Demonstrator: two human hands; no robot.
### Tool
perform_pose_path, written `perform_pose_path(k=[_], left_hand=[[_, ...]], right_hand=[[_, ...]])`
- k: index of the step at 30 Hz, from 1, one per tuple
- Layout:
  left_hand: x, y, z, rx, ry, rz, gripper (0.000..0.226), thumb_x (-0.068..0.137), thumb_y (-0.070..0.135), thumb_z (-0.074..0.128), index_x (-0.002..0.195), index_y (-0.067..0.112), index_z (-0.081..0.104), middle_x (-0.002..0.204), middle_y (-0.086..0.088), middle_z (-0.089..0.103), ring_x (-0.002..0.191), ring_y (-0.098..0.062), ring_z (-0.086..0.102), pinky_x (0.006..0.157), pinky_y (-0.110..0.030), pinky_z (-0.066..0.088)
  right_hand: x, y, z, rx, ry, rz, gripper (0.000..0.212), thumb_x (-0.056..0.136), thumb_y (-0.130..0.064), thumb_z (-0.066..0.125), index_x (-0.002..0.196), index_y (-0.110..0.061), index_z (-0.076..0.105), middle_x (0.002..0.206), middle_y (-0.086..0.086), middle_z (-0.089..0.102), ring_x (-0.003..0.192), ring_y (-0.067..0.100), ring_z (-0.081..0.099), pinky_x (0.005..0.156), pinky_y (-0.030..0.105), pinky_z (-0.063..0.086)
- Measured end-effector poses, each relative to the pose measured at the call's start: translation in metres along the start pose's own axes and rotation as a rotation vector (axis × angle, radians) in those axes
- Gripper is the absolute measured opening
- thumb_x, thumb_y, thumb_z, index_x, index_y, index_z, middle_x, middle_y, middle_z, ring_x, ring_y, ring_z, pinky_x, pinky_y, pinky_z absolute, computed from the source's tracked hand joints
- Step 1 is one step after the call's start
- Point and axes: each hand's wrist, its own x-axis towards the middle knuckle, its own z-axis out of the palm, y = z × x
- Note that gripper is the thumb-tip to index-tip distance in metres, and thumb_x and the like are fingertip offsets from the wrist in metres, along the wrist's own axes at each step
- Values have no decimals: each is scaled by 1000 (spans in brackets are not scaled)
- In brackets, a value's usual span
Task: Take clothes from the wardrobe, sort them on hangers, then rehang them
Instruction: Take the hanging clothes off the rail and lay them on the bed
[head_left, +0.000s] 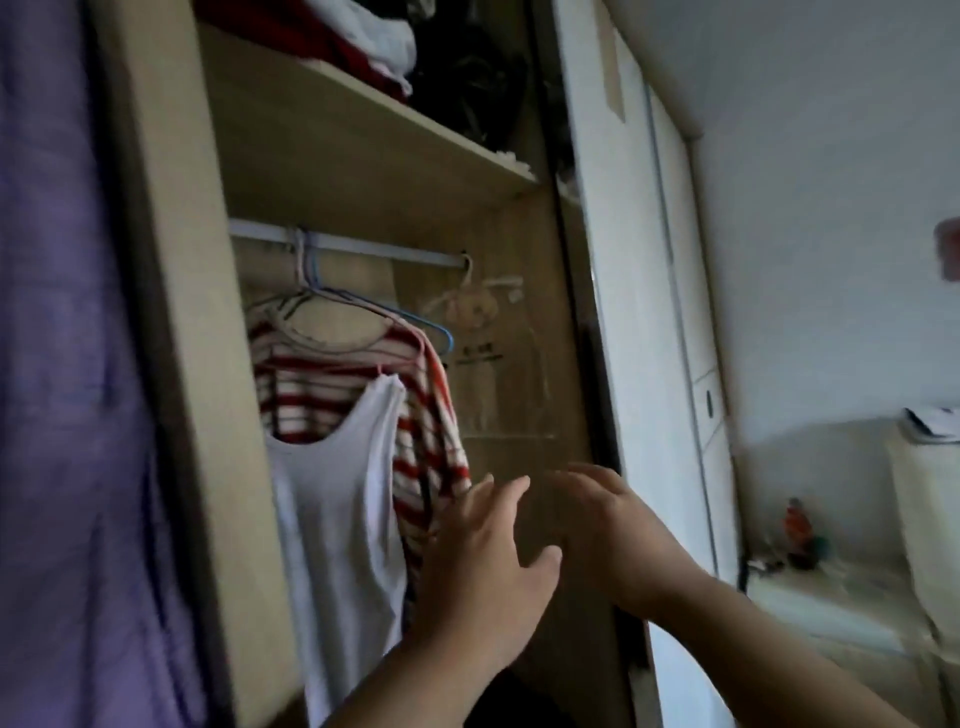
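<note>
— Is there anything to read in front of you?
— One thing only. On the clear plastic bag (511, 384) hanging at the right end of the rail (374, 250) inside the wardrobe (176, 291) I see a dark print (479, 353), high up on its front.
— What does it say?
— I cannot tell. It looks like a short row of marks with a dark line under it, but it is too blurred and too small for me to read.
— Any brand, number or sign elsewhere?
— None that I can read.
</note>
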Motion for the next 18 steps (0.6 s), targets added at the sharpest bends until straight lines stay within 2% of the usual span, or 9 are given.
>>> perform_pose_path(k=[3, 5, 8, 11, 13, 15, 18], left_hand=[[23, -10, -30, 48, 97, -22, 66, 79, 52, 52, 139, 42, 29, 148, 18, 27, 139, -4, 22, 114, -35, 26], [38, -10, -49, 112, 149, -41, 68, 75, 55, 48, 139, 43, 28, 149, 18, 24, 140, -4, 20, 114, -35, 25], [63, -3, -74, 227, 269, -60, 73, 70, 57, 44, 140, 41, 31, 151, 16, 23, 141, -2, 16, 116, -27, 20], [79, 12, -98, 359, 365, -82, 68, 74, 56, 48, 139, 42, 33, 151, 15, 22, 139, -3, 19, 113, -21, 16], [88, 21, -112, 483, 428, -95, 69, 70, 57, 44, 137, 41, 38, 150, 11, 26, 137, -6, 24, 113, -25, 19], [94, 28, -130, 640, 495, -68, 69, 66, 58, 41, 131, 35, 48, 144, 3, 41, 132, -15, 37, 109, -31, 26], [99, 38, -156, 979, 552, -58, 60, 71, 52, 42, 120, 23, 59, 124, -9, 61, 117, -31, 55, 99, -52, 39]], right_hand=[[62, -18, 0, 141, 41, -98, 58, 85, -33, 65, 138, -27, 43, 140, -3, 42, 131, 11, 40, 105, 17, 31], [97, -26, -1, 205, 56, -146, 56, 86, -33, 64, 138, -25, 44, 136, 0, 44, 128, 13, 43, 102, 16, 29], [150, -30, -4, 271, 44, -202, 55, 88, -35, 61, 139, -25, 43, 134, 4, 47, 126, 16, 43, 100, 18, 31], [201, -27, -4, 382, 34, -241, 52, 89, -35, 59, 137, -21, 46, 134, 6, 51, 123, 20, 47, 102, 26, 36], [230, -24, -4, 444, 27, -266, 50, 90, -34, 57, 137, -18, 47, 137, 7, 51, 123, 22, 50, 104, 30, 38], [255, -25, -4, 495, -3, -279, 49, 93, -29, 53, 139, -14, 44, 140, 8, 49, 127, 22, 49, 106, 31, 37], [286, -31, 0, 555, -78, -297, 48, 96, -23, 48, 141, -9, 40, 142, 11, 47, 131, 23, 44, 106, 27, 32]])
